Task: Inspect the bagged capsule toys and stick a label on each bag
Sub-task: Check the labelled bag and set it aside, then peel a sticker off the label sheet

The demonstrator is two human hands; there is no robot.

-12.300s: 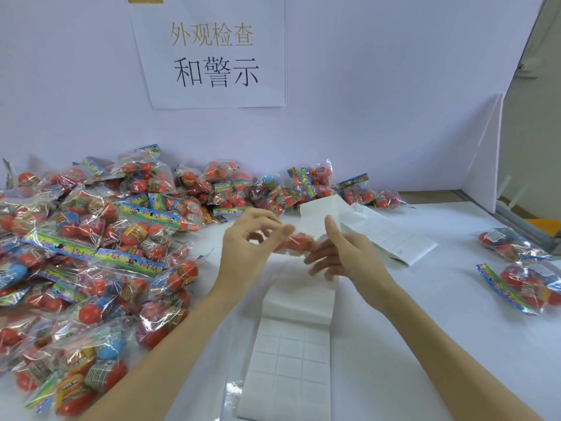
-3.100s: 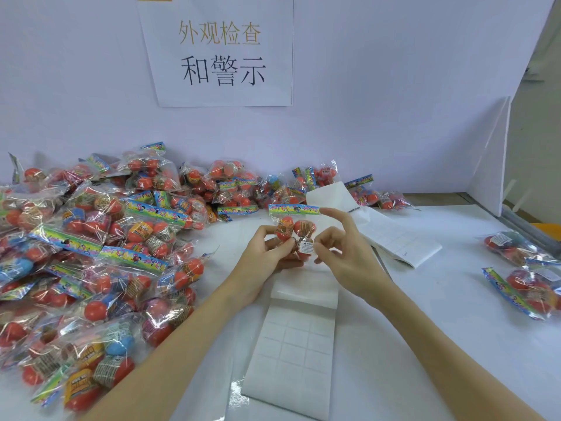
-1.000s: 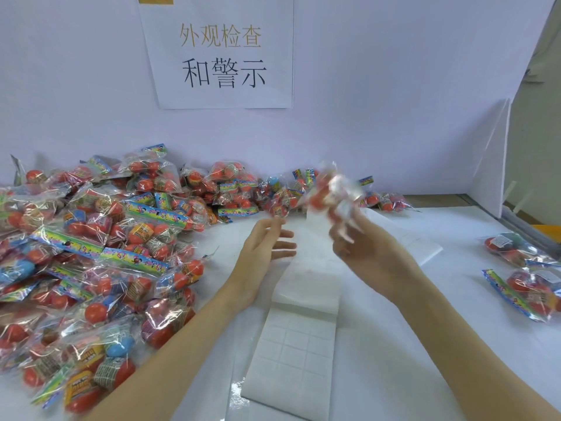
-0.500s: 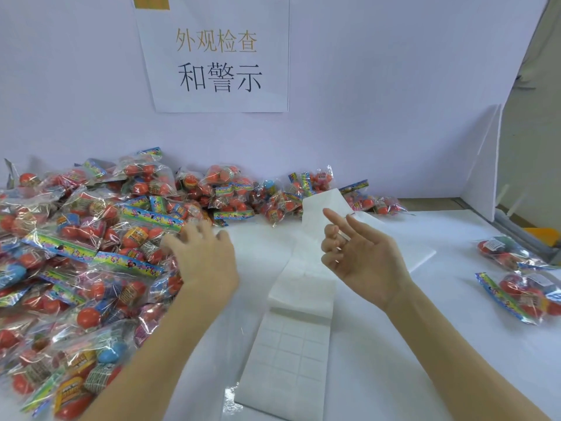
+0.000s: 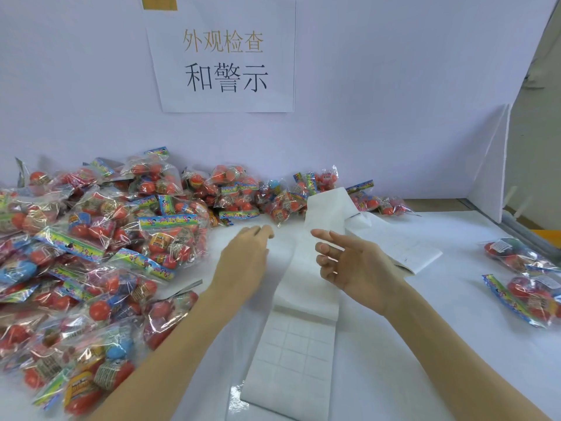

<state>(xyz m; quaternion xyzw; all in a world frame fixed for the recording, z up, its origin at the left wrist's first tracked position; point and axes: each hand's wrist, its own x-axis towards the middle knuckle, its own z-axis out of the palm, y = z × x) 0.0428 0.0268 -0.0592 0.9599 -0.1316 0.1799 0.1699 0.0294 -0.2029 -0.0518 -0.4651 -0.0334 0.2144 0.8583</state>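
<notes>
Bags [image 5: 100,253] of capsule toys sit heaped on the left of the bench [image 5: 455,344] and along the back wall; a few more bags [image 5: 528,284] lie at the right edge. I see both hands empty above the bench. Left hand [image 5: 243,262] is palm down, fingers loosely curled and pointing away from me, just right of the heap, touching no bag. Right hand [image 5: 355,268] is open, palm turned left and up, fingers spread and slightly bent, over the label strip [image 5: 300,338]. The strip runs from the near edge between my forearms up toward the back bags. White sign [image 5: 224,56] with Chinese text on the wall.
</notes>
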